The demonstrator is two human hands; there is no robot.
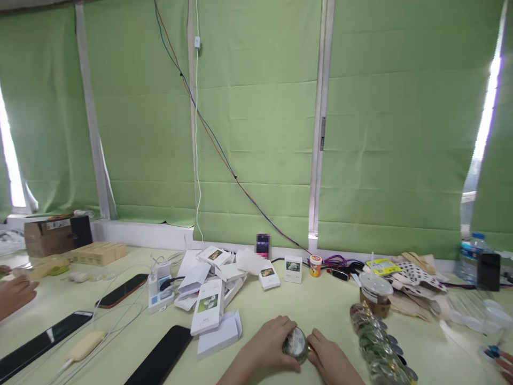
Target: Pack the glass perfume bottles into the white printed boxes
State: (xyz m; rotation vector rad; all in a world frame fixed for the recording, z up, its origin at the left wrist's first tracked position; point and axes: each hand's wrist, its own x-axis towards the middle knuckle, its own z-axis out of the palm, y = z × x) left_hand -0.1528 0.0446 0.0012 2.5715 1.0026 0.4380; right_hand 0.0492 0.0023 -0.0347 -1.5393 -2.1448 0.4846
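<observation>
Small round container [295, 345] between the grips, on or just above the desk [312, 305]: left grip [274, 342] closed around its side, right grip [332, 355] at the opposite edge, closure unclear. Probably light, stiff, slick; best held by the rim. Right of the right grip, similar containers [379, 342] in a row, greenish inside; just beyond, lidded cup [374, 286], contents unclear.

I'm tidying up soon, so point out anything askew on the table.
The white boxes beside the power strip lie heaped at odd angles, unlike the upright box to their right. No spill shows.
</observation>
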